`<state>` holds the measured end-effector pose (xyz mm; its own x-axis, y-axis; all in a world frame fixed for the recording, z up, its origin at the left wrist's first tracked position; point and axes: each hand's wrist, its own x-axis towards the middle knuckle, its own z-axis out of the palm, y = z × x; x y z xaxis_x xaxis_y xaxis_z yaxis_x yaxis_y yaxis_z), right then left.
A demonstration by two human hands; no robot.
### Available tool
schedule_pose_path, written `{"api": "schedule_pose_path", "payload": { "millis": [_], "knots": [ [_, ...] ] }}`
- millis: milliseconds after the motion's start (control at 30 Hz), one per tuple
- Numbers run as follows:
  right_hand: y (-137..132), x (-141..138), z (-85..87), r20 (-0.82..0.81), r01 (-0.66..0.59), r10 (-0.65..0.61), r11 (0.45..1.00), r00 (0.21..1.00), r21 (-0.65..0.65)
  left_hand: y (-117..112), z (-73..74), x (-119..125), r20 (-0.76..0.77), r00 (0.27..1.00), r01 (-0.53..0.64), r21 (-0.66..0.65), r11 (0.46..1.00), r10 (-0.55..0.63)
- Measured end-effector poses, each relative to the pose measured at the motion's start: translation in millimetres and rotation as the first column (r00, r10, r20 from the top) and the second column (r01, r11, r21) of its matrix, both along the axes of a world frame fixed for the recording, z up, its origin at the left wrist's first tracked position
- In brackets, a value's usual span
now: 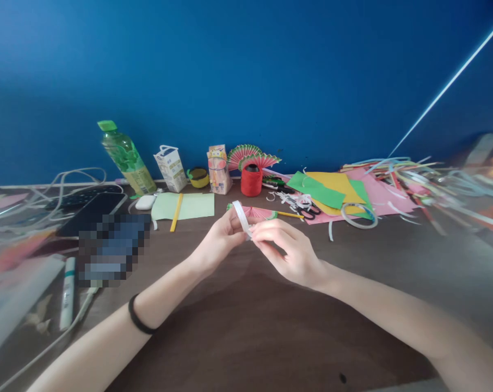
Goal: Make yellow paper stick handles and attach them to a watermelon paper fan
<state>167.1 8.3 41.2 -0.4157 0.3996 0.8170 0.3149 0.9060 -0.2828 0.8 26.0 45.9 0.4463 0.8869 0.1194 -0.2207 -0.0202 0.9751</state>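
Observation:
Above the middle of the table, my left hand [224, 234] is closed round a narrow white roll of tape [241, 218], which stands on edge with its rim towards me. The fingers of my right hand [285, 247] are bent and pinch at the lower right side of this roll. Whether they hold a loose tape end is too small to tell. Just behind the hands lies a pleated pink paper fan [259, 213] with a green edge, partly hidden by them. A yellow strip or stick [289, 215] sticks out to its right.
Along the wall stand a green bottle [128, 158], a white carton [171, 167], a patterned carton [219, 169] and a red thread spool [251, 181]. At right are coloured papers [336, 190], scissors [309, 211] and another tape roll [358, 216]. A phone [116, 247] and marker [67, 294] lie left.

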Motion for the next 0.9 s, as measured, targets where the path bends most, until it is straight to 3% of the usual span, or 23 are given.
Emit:
{"api": "schedule_pose_path", "payload": {
  "millis": [300, 600, 733, 900],
  "knots": [
    [-2.2, -0.7, -5.1, 0.042, -0.034, 0.033, 0.999, 0.999, 0.027, 1.6, 3.4, -1.6, -0.101, 0.986, -0.131, 0.034, 0.991, 0.133],
    [-5.3, -0.1, -1.2, 0.049, -0.065, 0.062, 0.995, 0.997, 0.078, 2.2, -1.3, -2.6, -0.112, 0.986, -0.123, 0.031, 0.992, 0.126],
    [-5.6, 0.7, 3.1, 0.006, -0.071, 0.070, 0.997, 0.997, 0.020, -1.6, -3.5, -0.6, -0.126, 0.978, -0.165, -0.001, 0.986, 0.163],
    [-3.9, 2.5, 9.3, -0.097, -0.002, -0.003, 0.999, 0.995, -0.049, -1.4, -4.5, 0.8, -0.028, 1.000, -0.001, 0.008, 1.000, 0.001]
  ]
}}
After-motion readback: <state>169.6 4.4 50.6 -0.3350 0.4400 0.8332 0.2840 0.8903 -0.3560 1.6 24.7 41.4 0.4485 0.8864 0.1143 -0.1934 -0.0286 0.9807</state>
